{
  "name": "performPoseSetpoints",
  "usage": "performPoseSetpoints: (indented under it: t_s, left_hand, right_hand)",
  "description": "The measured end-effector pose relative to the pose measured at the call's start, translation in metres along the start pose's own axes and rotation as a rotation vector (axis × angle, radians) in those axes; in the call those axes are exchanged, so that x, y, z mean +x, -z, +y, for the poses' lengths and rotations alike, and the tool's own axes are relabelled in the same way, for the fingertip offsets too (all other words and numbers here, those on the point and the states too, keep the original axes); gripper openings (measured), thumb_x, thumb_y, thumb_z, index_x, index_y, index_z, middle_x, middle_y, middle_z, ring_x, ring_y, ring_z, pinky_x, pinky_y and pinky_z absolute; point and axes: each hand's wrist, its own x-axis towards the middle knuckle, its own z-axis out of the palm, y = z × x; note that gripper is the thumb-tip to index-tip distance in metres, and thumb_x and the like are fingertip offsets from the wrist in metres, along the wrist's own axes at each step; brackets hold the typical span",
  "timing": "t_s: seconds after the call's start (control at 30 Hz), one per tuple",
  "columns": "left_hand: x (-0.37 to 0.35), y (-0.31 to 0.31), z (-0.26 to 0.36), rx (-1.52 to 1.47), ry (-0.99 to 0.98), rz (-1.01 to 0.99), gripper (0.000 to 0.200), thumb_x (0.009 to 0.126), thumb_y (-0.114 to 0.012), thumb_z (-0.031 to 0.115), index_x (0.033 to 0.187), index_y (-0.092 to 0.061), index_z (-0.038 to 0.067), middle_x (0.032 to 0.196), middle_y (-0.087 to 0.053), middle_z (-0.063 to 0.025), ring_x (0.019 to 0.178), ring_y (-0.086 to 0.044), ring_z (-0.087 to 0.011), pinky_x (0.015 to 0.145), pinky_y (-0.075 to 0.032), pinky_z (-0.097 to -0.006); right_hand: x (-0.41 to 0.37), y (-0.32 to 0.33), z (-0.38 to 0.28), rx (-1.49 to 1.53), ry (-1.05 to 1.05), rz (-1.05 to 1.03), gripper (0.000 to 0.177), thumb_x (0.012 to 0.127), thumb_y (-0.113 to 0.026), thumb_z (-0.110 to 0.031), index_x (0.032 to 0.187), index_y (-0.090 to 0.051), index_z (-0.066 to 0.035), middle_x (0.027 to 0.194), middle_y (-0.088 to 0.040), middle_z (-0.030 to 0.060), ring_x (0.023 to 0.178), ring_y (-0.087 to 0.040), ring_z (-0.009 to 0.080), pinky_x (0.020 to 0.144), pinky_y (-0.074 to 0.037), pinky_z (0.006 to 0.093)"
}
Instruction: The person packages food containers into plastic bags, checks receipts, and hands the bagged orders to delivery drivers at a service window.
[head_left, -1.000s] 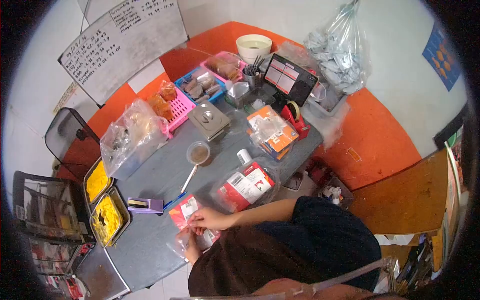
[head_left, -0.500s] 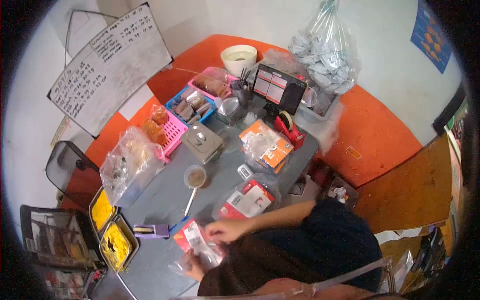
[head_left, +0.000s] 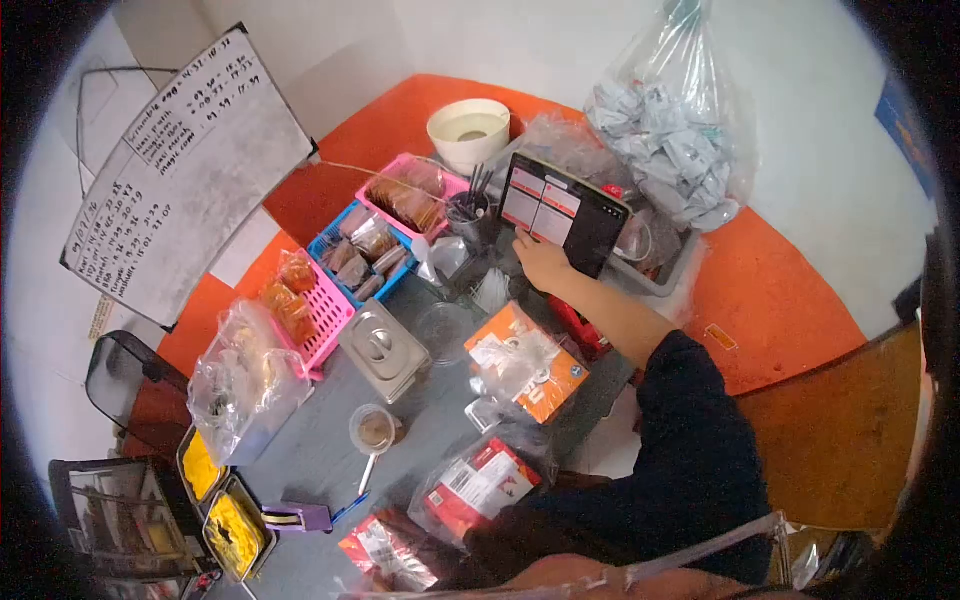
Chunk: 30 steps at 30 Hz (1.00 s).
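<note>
An orange-and-white corner is wrapping round a crowded grey table (head_left: 322, 445), with a whiteboard (head_left: 180, 170) leaning against the wall on the left. I am stretching my right hand (head_left: 543, 262) far across the table to the tablet (head_left: 560, 212), which is standing tilted at the back, just beside a cup of pens (head_left: 468, 212). My fingers are lying close together and holding nothing, their tips at the lower left of the screen. I cannot tell whether they are pressing the glass. My arm is passing above an orange box wrapped in plastic (head_left: 525, 362). Nearer to me, a clear bag of red-and-white packets (head_left: 478, 487) is lying by my dark sleeve, and a red packet (head_left: 385, 552) is sitting at the table's near edge. My left hand is hiding out of sight down there, so I cannot say what its fingers are doing. A steel lidded container (head_left: 383, 349) is sitting mid-table.
</note>
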Motion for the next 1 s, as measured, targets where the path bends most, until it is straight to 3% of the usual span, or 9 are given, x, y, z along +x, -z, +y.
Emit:
performPoseSetpoints:
  t_s: [0.07,0.4,0.83,1.0]
  left_hand:
    - [0.0,-0.001,-0.001,0.015,-0.001,0.015,0.02,0.073,-0.064,0.013,0.087,-0.055,0.002,0.078,-0.057,-0.0051,0.064,-0.052,-0.012,0.053,-0.043,-0.0229]
    - [-0.001,0.001,-0.005,0.022,-0.009,0.057,0.021,0.073,-0.064,0.015,0.088,-0.055,0.003,0.077,-0.057,-0.0049,0.063,-0.051,-0.0118,0.052,-0.042,-0.0225]
    - [-0.005,0.014,-0.011,-0.003,-0.046,0.089,0.022,0.074,-0.063,0.017,0.089,-0.054,0.004,0.075,-0.056,-0.0045,0.061,-0.05,-0.0116,0.05,-0.04,-0.0221]
    - [-0.005,0.02,-0.016,-0.005,-0.047,0.096,0.023,0.074,-0.063,0.018,0.089,-0.054,0.004,0.075,-0.055,-0.0044,0.06,-0.05,-0.0116,0.049,-0.039,-0.0219]
  right_hand:
    - [0.006,-0.012,0.005,-0.077,-0.045,-0.043,0.035,0.076,-0.042,-0.01,0.11,-0.045,-0.003,0.132,-0.03,0.0159,0.073,-0.06,0.0282,0.061,-0.049,0.0405]
    - [0.018,-0.023,0.013,-0.083,-0.032,-0.039,0.035,0.078,-0.04,-0.012,0.111,-0.044,-0.002,0.131,-0.03,0.0154,0.066,-0.061,0.0281,0.059,-0.049,0.04]
    - [0.017,-0.017,0.011,-0.034,-0.007,-0.091,0.03,0.078,-0.041,-0.009,0.106,-0.042,-0.001,0.133,-0.028,0.0144,0.074,-0.06,0.0303,0.062,-0.049,0.0392]
    - [0.017,-0.021,0.014,0.002,-0.053,-0.081,0.027,0.079,-0.038,-0.012,0.104,-0.043,-0.003,0.132,-0.027,0.0186,0.075,-0.061,0.0281,0.061,-0.048,0.0398]
